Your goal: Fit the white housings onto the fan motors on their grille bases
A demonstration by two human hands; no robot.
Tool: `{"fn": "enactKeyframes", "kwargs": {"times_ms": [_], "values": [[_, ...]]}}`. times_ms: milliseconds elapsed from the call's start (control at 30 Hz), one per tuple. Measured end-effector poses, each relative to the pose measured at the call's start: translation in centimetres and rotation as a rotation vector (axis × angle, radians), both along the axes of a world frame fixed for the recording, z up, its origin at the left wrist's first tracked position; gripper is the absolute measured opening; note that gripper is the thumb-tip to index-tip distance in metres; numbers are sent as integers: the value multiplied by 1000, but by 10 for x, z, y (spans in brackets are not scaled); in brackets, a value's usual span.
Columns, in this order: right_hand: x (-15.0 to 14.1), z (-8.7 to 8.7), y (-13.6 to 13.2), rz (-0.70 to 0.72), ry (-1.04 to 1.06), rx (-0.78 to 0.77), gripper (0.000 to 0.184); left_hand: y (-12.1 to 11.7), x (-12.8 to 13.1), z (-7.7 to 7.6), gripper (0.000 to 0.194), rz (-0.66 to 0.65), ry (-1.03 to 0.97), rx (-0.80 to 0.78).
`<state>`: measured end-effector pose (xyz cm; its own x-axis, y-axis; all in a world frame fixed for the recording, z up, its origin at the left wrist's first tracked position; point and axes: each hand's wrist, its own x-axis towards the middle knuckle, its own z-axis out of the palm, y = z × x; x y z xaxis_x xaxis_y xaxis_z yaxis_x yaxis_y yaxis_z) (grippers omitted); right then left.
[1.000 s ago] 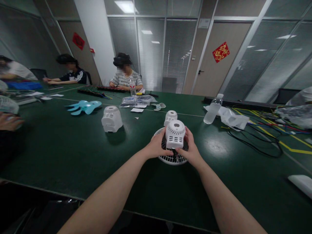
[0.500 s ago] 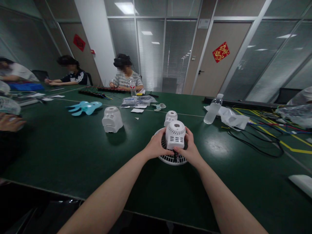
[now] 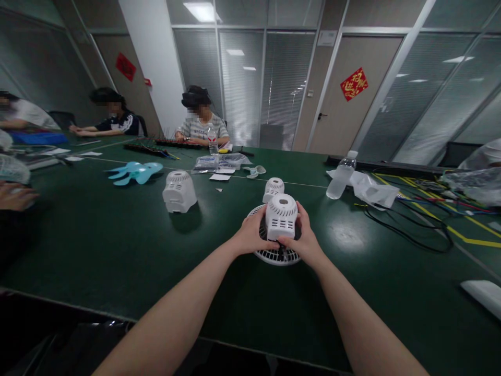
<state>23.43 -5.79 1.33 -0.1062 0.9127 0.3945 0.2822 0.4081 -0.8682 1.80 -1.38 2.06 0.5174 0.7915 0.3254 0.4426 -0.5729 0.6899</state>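
Between my two hands is a white, vented fan motor housing (image 3: 281,215), upright over a round white fan grille (image 3: 274,257) on the green table. My left hand (image 3: 252,233) grips the housing's left side, its thumb near the lower front. On the right side my right hand (image 3: 306,237) closes round it, with its thumb also at the lower front. A small dark part shows under the thumbs; its kind I cannot make out. Just behind stands a smaller-looking white housing (image 3: 273,188). Another white housing (image 3: 179,192) stands apart to the left.
Light-blue fan blades (image 3: 135,172) lie at the left. A water bottle (image 3: 341,176) stands at the right beside crumpled plastic (image 3: 378,192) and black cables (image 3: 410,237). Plastic bags (image 3: 219,163) lie at the back. Several people sit around the table; a co-worker's hand (image 3: 18,196) is at the left edge.
Both hands keep their hold on the motor housing, which has hardly moved. The whole view has shifted very slightly.
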Motion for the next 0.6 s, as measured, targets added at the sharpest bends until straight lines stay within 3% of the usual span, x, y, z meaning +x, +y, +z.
{"fn": "enactKeyframes", "kwargs": {"times_ms": [600], "values": [[-3, -1, -4, -5, 9, 13, 108, 1, -2, 5, 124, -21, 91, -54]]}}
